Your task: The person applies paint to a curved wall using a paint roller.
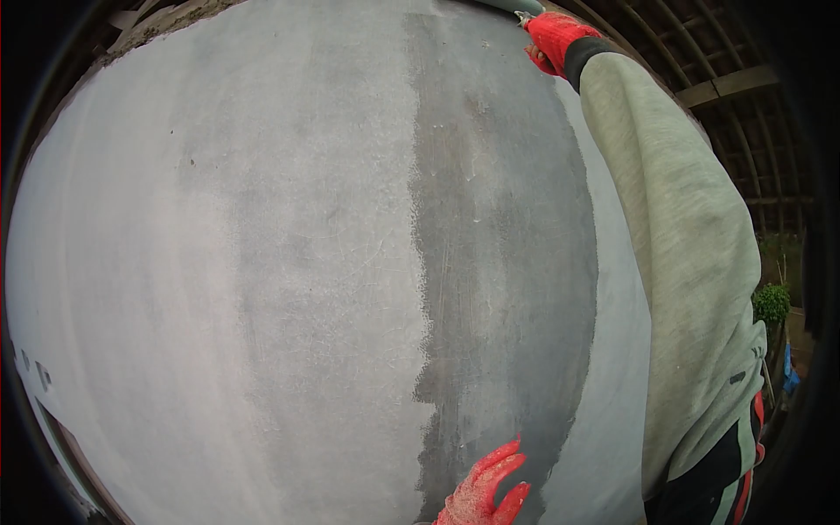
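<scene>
My right hand (558, 40), in a red glove, is raised at the top right of the head view with its fingers wrapped round a paint roller's handle. The roller (497, 3) is partly cut off by the top edge and lies at the top of the wall (324, 219). Down the wall runs a darker, wet-looking grey band (499, 262) with rough edges. At the bottom, my left hand (481, 490), also red-gloved and marked with pale smears, is in front of this band with its fingers apart and nothing in them.
A grey sleeve (682, 219) covers my right arm along the right side. Beyond it are roof beams (731, 87), a green plant (771, 302) and a blue object (791, 369). Small dark openings and a frame edge (74, 464) show at the lower left.
</scene>
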Available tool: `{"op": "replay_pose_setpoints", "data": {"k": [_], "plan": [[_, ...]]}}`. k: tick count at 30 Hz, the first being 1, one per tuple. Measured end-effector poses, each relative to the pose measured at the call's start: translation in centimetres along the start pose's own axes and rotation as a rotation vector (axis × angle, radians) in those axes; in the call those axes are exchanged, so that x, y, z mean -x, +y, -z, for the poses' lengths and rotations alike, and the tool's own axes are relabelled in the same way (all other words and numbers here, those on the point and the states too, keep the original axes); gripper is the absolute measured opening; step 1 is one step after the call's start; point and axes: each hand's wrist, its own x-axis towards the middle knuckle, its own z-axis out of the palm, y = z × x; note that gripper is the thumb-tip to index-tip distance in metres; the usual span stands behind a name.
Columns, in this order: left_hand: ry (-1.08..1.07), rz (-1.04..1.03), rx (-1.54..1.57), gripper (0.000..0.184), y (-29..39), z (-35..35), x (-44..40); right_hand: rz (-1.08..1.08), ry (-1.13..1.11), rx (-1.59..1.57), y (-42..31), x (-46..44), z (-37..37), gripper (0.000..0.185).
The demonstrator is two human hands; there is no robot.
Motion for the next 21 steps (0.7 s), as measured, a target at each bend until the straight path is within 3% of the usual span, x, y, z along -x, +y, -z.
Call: {"op": "replay_pose_setpoints", "data": {"k": [5, 6, 10, 13, 15, 16, 17, 18, 19, 21], "plan": [[0.017, 0.065, -0.028, 0.045, 0.2, 1.6, 1.2, 0.027, 0.13, 0.311, -1.0, -2.9, -1.4, 0.018], [0.021, 0.088, -0.033, 0.045, 0.3, 2.0, 1.4, -0.016, 0.095, 0.167, -0.3, -3.0, -2.1, 0.018], [0.023, 0.076, -0.055, 0.044, 0.9, 2.7, 2.2, -0.078, 0.22, 0.218, -0.8, -0.7, -2.7, 0.021], [-0.009, 0.082, 0.001, 0.045, 0.8, 2.6, 3.0, -0.223, 0.036, 0.026, 0.2, 3.1, -0.9, 0.022], [-0.063, 0.085, 0.016, 0.045, 0.9, 2.7, 3.3, -0.132, 0.21, 0.088, 1.6, 6.1, -0.5, 0.015], [-0.094, 0.068, 0.018, 0.046, 0.9, 2.7, 3.4, -0.262, 0.009, -0.216, 1.8, 7.0, 1.1, 0.02], [-0.126, 0.101, 0.037, 0.046, 0.8, 2.7, 3.8, -0.374, -0.018, -0.819, 1.9, 9.4, 2.3, 0.028], [-0.139, 0.084, 0.038, 0.043, 0.5, 2.5, 4.2, -0.703, 0.073, -1.339, 1.1, 11.1, 3.2, 0.028], [-0.15, 0.067, 0.041, 0.04, 0.4, 2.4, 4.6, -0.811, 0.11, -1.447, 1.0, 12.7, 3.2, 0.026], [-0.261, 0.157, 0.146, 0.045, 0.3, 2.3, 5.5, -0.801, 0.066, -1.39, 1.3, 17.3, 3.9, 0.024]]}}
